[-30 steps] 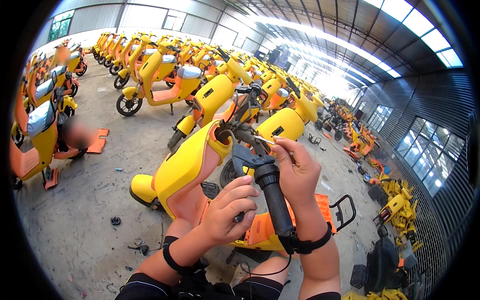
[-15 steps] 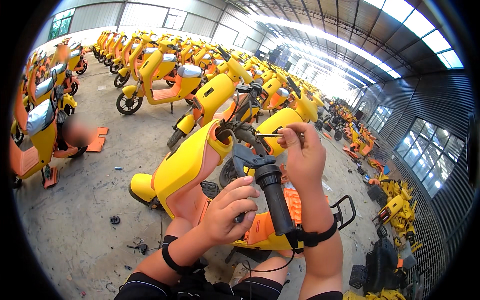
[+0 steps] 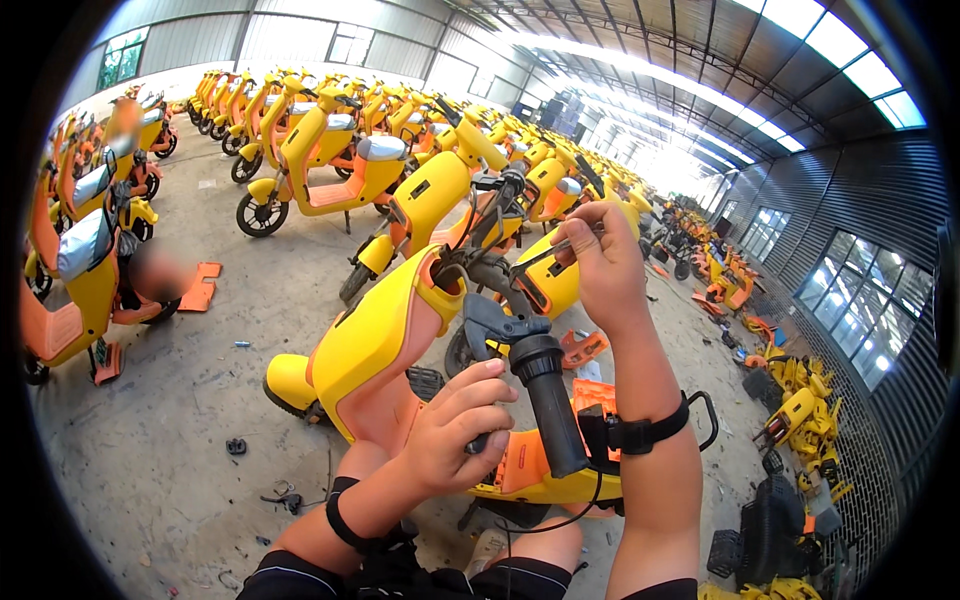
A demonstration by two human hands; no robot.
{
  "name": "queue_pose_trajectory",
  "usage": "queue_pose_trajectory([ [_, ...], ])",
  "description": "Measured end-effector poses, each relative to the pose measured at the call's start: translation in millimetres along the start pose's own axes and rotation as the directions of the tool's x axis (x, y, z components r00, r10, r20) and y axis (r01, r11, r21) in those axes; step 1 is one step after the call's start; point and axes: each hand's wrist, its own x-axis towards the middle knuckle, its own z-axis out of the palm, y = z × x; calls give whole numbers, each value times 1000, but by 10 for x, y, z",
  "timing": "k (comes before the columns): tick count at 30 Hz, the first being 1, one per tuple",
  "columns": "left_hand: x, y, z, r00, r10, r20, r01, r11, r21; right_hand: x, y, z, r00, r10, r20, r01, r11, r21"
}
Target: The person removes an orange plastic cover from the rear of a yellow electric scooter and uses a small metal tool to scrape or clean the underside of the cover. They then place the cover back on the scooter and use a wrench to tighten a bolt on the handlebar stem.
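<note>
My left hand point(image 3: 450, 432) has its fingers curled round the black brake lever point(image 3: 478, 443), whose rounded end shows by the thumb. Beside it, the black handlebar grip point(image 3: 556, 415) slants downward from the lever's bracket point(image 3: 500, 322). Above the grip, my right hand point(image 3: 602, 262) pinches a thin metal tool point(image 3: 543, 257) that looks like a hex key. The tool's far end is apart from the bracket, and its exact shape is hard to make out. The handlebar belongs to a yellow and orange scooter point(image 3: 375, 345) in front of me; a black cable point(image 3: 545, 528) hangs below the grip.
Rows of yellow scooters point(image 3: 340, 165) fill the far floor, one close behind the handlebar. At left stand more scooters point(image 3: 75, 290) near a blurred patch. Loose black parts point(image 3: 288, 498) lie on the concrete. Yellow panels point(image 3: 800, 410) and black crates point(image 3: 770, 530) are piled along the right wall.
My right hand has risen with the thin tool, which now tilts upward toward the fingers. The left hand stays at the lever. The view has shifted slightly.
</note>
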Motion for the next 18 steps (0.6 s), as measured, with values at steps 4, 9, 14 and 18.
queue_pose_trajectory([
  [4,-3,-6,3,1000,-3,1,3,1000,4,37,20,9,999,-21,24,20,999,30],
  [9,1,-1,5,1000,2,-10,-1,999,34,23,73,-8,1000,8,7,-9,997,72],
  [14,30,18,6,1000,11,-21,-10,998,57,-49,198,-67,996,78,-51,-71,989,127],
  [18,19,-6,10,1000,18,-15,-17,998,62,-106,318,-83,993,78,-90,-61,982,176],
])
